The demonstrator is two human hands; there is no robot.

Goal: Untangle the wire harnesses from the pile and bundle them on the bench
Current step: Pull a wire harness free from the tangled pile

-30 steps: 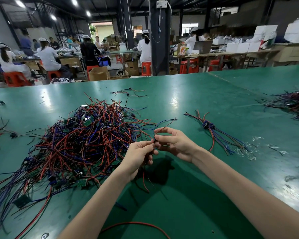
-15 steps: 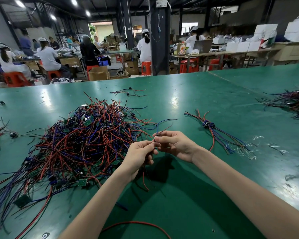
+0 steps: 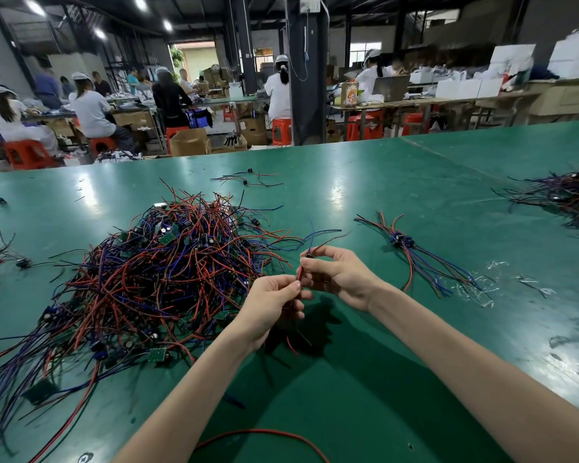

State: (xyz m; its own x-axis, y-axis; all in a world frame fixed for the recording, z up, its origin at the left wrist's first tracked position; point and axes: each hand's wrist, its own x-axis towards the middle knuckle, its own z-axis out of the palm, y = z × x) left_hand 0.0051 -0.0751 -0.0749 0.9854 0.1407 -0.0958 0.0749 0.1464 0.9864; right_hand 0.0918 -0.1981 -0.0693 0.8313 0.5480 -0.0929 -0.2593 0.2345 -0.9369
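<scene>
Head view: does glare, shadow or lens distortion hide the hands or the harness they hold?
Head view: no; lamp glare sits on the far bench; left hand and right hand pinch the harness in focus; their shadow falls nearer the camera; wide-angle stretch enlarges the forearms; distant workers look soft.

I read the desk (image 3: 365, 195) as a smooth green sheet, semi-gloss, lamp glare on it, scuffed dull toward the right edge. The wire pile (image 3: 154, 279) has smooth plastic insulation with slight sheen, and matt green circuit boards (image 3: 157, 355) mixed in. The clear film scraps (image 3: 478, 289) are glossy and crinkled. Behind, a matt cardboard box (image 3: 189, 142).
</scene>
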